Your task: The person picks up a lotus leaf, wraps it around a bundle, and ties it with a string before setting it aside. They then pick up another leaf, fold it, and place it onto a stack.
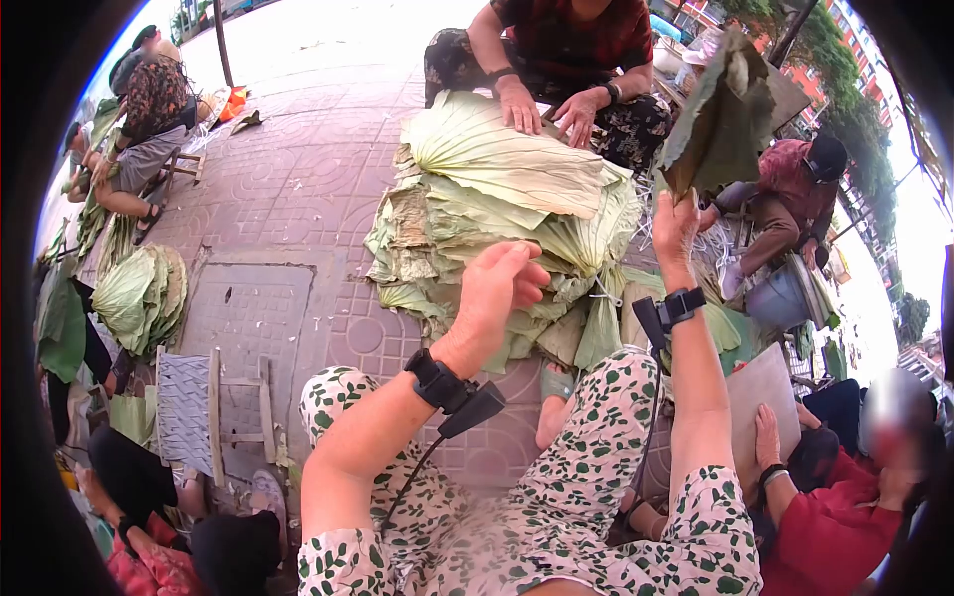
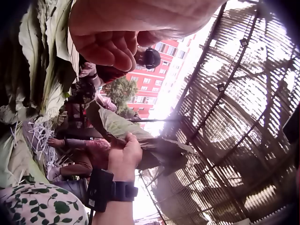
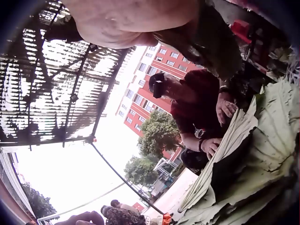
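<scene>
My right hand (image 1: 676, 226) is raised and grips the lower edge of a folded, dark green lotus leaf (image 1: 722, 117); the left wrist view shows this right hand (image 2: 127, 152) pinching that leaf (image 2: 157, 146). In front of my knees lies a big pile of pale green lotus leaves (image 1: 497, 199), which also shows in the right wrist view (image 3: 262, 154). Above the pile's near edge hovers my left hand (image 1: 502, 283), fingers (image 2: 110, 47) loosely curled and holding nothing.
A person in a red plaid shirt (image 1: 576, 40) sits opposite and presses both hands on the top leaf. Another person in a cap (image 1: 800, 184) bends over a bucket (image 1: 785, 296) at the right. A wooden stool (image 1: 214, 407) and a smaller leaf stack (image 1: 144, 293) stand left.
</scene>
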The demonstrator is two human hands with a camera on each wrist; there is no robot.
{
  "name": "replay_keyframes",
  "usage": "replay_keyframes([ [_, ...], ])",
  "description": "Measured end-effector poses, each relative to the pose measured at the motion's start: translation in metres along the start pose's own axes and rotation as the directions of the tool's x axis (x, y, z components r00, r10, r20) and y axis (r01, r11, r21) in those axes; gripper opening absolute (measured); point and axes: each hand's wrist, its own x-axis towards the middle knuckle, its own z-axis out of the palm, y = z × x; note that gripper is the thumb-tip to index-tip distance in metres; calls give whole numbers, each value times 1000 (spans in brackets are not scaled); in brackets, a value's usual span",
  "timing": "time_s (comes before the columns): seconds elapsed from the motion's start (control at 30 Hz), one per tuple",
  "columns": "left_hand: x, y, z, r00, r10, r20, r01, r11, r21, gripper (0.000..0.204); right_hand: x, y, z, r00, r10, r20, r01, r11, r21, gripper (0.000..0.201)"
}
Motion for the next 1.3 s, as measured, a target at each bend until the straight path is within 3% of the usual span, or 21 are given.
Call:
replay_keyframes([
  [0.07, -4, 3, 0, 1000, 4, 13, -4, 1000, -12, 22, -1, 1, 35, 974, -224, -21, 219, 966, -140, 44],
  [0.13, -4, 5, 1, 1000, 8, 22, -8, 1000, -17, 22, -11, -11, 63, 943, -179, 279, 253, 933, -255, 52],
  [0.2, -3, 5, 0, 1000, 21, 14, -21, 999, -26, 21, -32, -9, 89, 839, -54, 541, 203, 954, -220, 58],
  [0.27, -3, 7, 2, 999, 36, 15, -36, 999, -38, 21, -64, 16, 121, 845, -72, 529, 234, 940, -247, 61],
  [0.33, -3, 8, 2, 999, 34, 15, -33, 998, -50, 20, -72, 8, 124, 837, -82, 540, 291, 903, -315, 58],
  [0.4, -3, 6, 4, 999, 33, 13, -33, 999, -16, 19, -65, -6, 115, 838, -53, 543, 239, 930, -278, 56],
  [0.53, 2, -4, 4, 999, 22, 23, -22, 999, -26, 19, -68, 11, 125, 855, -157, 495, 241, 964, -110, 52],
  [0.73, -1, -9, 13, 994, 45, 101, -45, 999, 6, 20, -67, 9, 108, 867, -200, 456, 231, 973, -13, 48],
  [0.87, 1, -15, 13, 983, 98, 155, -105, 994, 34, 20, -64, -22, 77, 886, -201, 418, 155, 978, 141, 49],
  [0.9, 2, -16, 13, 983, 105, 148, -112, 993, 39, 21, -65, -34, 68, 897, -151, 416, 21, 953, 302, 47],
  [0.93, 1, -14, 14, 983, 127, 136, -134, 990, 41, 21, -66, -47, 61, 899, -104, 426, -113, 884, 454, 45],
  [0.97, 0, -12, 15, 984, 118, 133, -125, 991, 52, 22, -69, -61, 52, 895, -130, 426, -98, 876, 472, 45],
  [1.03, 2, -12, 16, 985, 115, 125, -123, 990, 63, 23, -81, -86, 35, 792, 18, 611, -527, 525, 668, 36],
  [1.07, 4, -14, 15, 986, 125, 111, -134, 988, 76, 23, -85, -99, 27, 790, 2, 613, -527, 513, 678, 36],
  [1.13, 6, -17, 17, 981, 152, 122, -154, 988, 11, 23, -94, -119, 16, 607, -16, 795, -783, 163, 601, 29],
  [1.2, 10, -21, 17, 986, 147, 80, -151, 987, 53, 22, -107, -108, 29, 597, -20, 802, -796, 114, 595, 27],
  [1.27, 19, -35, 13, 984, 156, 84, -160, 986, 50, 20, -116, -99, 38, 521, -8, 854, -853, -43, 520, 28],
  [1.3, 24, -43, 8, 986, 119, 117, -131, 986, 102, 17, -122, -83, 46, 515, -69, 854, -855, -106, 507, 27],
])
